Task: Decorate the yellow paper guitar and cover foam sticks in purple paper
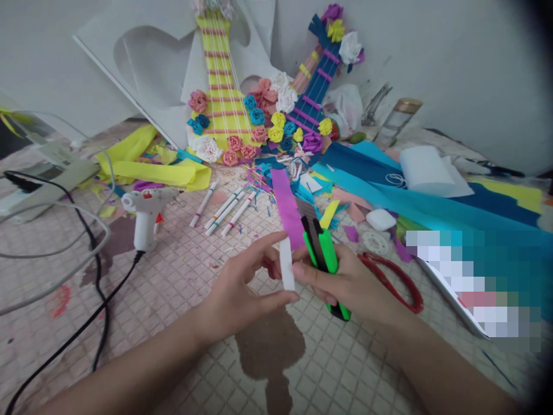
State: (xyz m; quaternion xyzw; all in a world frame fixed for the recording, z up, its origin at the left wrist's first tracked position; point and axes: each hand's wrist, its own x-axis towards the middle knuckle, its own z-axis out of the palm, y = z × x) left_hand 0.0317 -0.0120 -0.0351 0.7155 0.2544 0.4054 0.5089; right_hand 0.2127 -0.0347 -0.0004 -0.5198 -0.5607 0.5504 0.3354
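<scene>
A small white strip (287,265) stands upright between the fingertips of my left hand (237,288), with the index finger at its top and the thumb near its bottom. My right hand (352,282) is wrapped round a green and black utility knife (325,253), its blade end pointing away from me. The right thumb also touches the right side of the white strip. Just beyond both hands lies a strip of purple paper (285,202). Some of the fingers on both hands are hidden behind the strip and the knife.
A white glue gun (144,222) with a black cord stands left, near several markers (224,210). Yellow (216,86) and blue (317,89) paper guitars with paper flowers lean behind. Red loop handles (395,282) and a blurred-out screen device (466,305) lie right, beside blue paper (363,167).
</scene>
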